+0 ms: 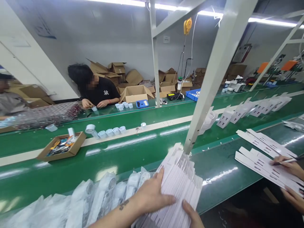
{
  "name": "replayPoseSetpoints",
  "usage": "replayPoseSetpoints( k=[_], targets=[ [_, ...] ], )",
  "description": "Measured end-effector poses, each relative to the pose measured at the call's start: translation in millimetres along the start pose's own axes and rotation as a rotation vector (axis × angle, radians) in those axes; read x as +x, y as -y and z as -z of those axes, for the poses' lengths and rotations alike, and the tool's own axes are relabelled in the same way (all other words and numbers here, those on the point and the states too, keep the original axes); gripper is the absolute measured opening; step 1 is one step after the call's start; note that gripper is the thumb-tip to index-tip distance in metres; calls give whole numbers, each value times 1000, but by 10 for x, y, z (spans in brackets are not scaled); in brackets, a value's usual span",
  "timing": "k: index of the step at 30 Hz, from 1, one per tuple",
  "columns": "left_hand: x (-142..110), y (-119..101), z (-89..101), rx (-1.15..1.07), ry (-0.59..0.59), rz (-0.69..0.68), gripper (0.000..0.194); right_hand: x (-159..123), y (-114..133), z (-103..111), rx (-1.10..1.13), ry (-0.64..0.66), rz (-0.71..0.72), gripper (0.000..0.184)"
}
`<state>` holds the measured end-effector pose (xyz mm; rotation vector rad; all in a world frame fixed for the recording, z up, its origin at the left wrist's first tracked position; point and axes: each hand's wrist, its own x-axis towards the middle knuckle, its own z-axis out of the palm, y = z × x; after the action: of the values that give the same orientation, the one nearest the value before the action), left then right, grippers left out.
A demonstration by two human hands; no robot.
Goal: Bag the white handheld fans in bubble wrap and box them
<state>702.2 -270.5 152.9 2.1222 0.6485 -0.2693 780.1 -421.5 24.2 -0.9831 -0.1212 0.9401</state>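
A thick stack of flat white cartons (177, 180) stands on edge at the bottom middle, leaning beside the grey post. My left hand (152, 193) grips its left side, with the forefinger along the edge and the thumb laid across the cartons. At the stack's lower right, my right hand (192, 214) holds the near side; only its thumb and part of the hand show. To the left of the stack lie several items in cloudy plastic wrap (80, 202), close beside my left forearm.
A grey post (209, 72) rises just beyond the stack. A green conveyor belt (142, 142) carries a parts box (63, 145), white round parts (109, 132) and standing cartons (237, 112). At right, a co-worker's hands (288, 166) hold a pen over flat cartons (261, 164). Another person (97, 88) sits opposite.
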Motion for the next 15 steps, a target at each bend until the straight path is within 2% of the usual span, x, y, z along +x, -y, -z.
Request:
replayPoseSetpoints(
  k=[3,6,10,15],
  targets=[
    [93,-182,579,271,-98,-9,106,352,20,-375,176,-13,-54,80],
    [461,-347,1137,451,-218,-53,105,1048,251,-768,339,24,-8,80],
    [1206,-351,1719,534,-319,-83,101,2100,565,-1107,394,73,80,76],
    [2255,-198,2248,556,-345,-113,91,3330,749,-1216,405,81,150,75]
  ],
)
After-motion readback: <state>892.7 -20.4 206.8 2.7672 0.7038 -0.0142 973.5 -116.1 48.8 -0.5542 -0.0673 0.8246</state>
